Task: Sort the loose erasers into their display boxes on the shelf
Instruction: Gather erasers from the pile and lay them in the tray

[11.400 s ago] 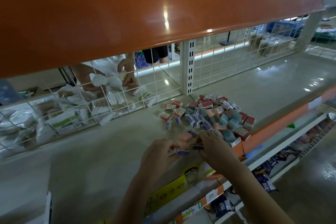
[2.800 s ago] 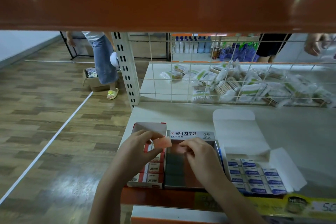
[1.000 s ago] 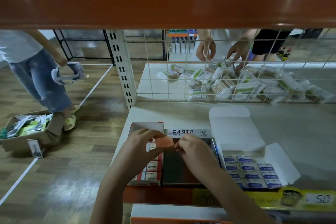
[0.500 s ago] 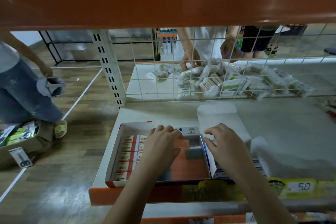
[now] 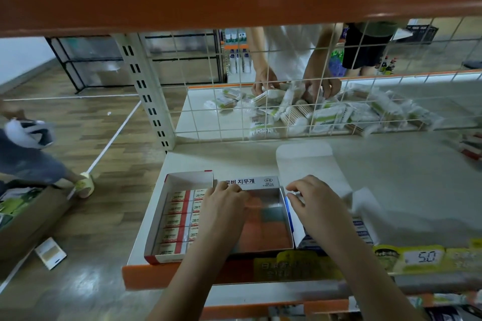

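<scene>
Dim wood-plank floor (image 5: 86,138), white line (image 5: 114,138), perhaps tape

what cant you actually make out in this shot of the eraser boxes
Head view, the only one:
- Left hand covers part of the middle box; whether it holds an eraser is hidden.
- Right hand covers most of the blue-labelled box.
- Loose erasers are blurred and cut off by the right edge.
- Printing on the 2B erasers is too small to read.

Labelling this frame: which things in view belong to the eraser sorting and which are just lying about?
Job:
- left hand over the grey middle display box of orange and teal erasers
- right hand
- red-and-white box of 2B erasers
- white box with blue-labelled erasers

Lying about:
- packets of cotton swabs behind the wire grid
- cardboard box on the floor
</scene>
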Motion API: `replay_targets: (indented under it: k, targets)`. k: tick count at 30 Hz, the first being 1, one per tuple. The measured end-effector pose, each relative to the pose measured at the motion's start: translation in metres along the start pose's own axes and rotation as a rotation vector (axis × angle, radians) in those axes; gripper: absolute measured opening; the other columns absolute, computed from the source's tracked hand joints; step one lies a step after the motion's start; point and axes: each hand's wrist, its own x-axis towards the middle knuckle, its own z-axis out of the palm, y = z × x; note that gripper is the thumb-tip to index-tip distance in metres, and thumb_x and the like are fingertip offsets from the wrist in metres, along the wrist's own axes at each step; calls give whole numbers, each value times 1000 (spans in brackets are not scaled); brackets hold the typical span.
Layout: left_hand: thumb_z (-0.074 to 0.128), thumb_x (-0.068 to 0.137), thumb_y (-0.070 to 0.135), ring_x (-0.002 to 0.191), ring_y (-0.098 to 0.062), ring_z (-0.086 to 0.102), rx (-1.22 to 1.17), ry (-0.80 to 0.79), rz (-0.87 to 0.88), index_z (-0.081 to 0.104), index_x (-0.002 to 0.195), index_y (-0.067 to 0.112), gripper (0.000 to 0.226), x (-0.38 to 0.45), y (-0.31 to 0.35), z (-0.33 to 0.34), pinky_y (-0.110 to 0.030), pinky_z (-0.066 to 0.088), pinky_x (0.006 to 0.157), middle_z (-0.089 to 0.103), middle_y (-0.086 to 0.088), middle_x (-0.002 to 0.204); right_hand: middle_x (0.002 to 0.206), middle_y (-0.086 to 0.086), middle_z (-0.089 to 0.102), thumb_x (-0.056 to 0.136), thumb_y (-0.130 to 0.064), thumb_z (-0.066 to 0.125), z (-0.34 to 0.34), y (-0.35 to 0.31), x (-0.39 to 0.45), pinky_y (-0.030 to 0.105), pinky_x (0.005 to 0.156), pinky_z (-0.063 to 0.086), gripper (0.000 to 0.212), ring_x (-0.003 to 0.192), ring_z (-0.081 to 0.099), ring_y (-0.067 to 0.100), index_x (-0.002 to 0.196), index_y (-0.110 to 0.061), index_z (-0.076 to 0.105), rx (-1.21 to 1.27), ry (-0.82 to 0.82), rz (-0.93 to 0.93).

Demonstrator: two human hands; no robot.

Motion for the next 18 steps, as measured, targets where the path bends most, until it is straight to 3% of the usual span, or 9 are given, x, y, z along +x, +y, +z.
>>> replay_targets:
  k: [3,7,13,18]
  targets:
    - [32,98,48,115,-12,45,-26,-30,3,58,124,38,39,-1,-2,2,-26,30,94,57,15,126,110,-7,57,95,-25,47,1,2,-1,16,79,38,23,101,52,7,111,-20,62,9,5,-5]
    - [36,98,44,114,-11,45,-59,-39,11,58,123,43,33,0,-7,4,-25,33,95,57,17,127,106,-5,59,95,-23,48,4,4,-2,17,78,39,21,98,53,9,107,-18,64,13,10,-14]
    - [38,98,33,113,-14,45,-13,-8,-25,61,120,30,32,2,-3,3,-26,33,90,58,12,124,106,-6,58,96,-24,46,5,6,-1,13,76,35,22,99,52,8,109,-19,63,4,-3,-19]
    - [38,99,31,112,-14,42,28,-20,-12,61,119,29,30,0,-1,2,-26,33,88,56,13,125,106,-7,58,95,-23,47,5,6,-1,14,77,37,22,99,52,8,109,-19,63,10,-4,-20]
